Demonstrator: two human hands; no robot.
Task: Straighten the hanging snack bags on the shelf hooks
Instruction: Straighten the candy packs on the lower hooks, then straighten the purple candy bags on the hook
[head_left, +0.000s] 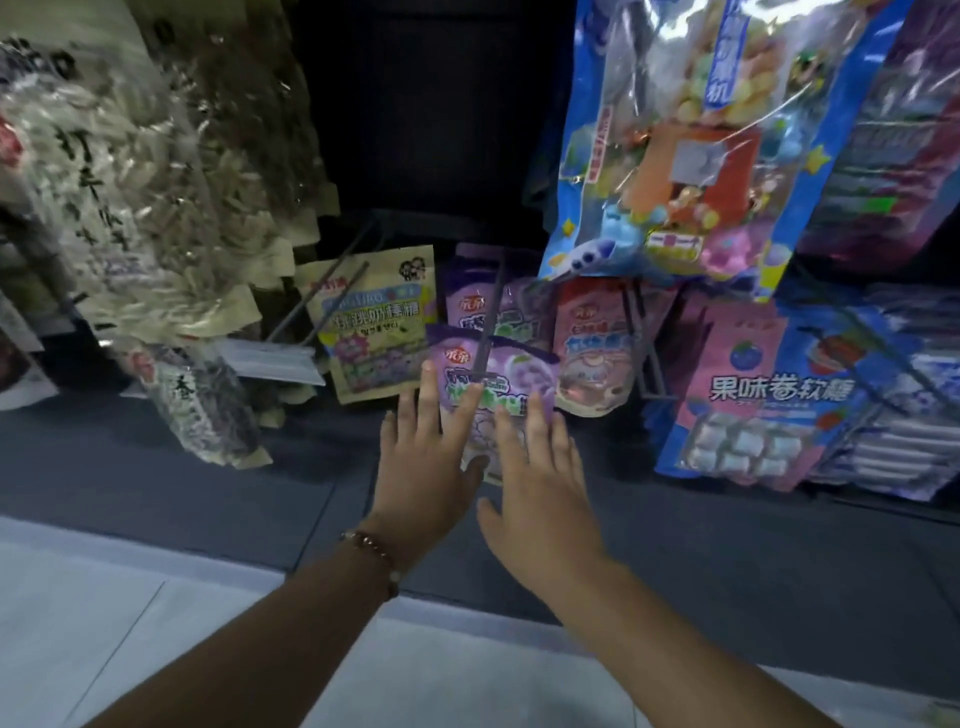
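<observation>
Purple foil snack pouch (493, 384) is front of its hook row, low on the shelf, hanging a bit skewed. I've got both palms flat on it to square it up, I'd guess. Left hand (423, 467), fingers straight, presses its left edge; right hand (540, 483), fingers spread and straight, covers its lower right. Neither grips. Counts, left to right: one yellow-green pouch (374, 322), two purple visible, one pink pouch (592, 348), then the blue candy bags (748, 410), too blurred to count.

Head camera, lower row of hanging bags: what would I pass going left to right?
Yellow-green bag → purple bag under both hands → pink bag → blue bag with blueberry picture.
</observation>
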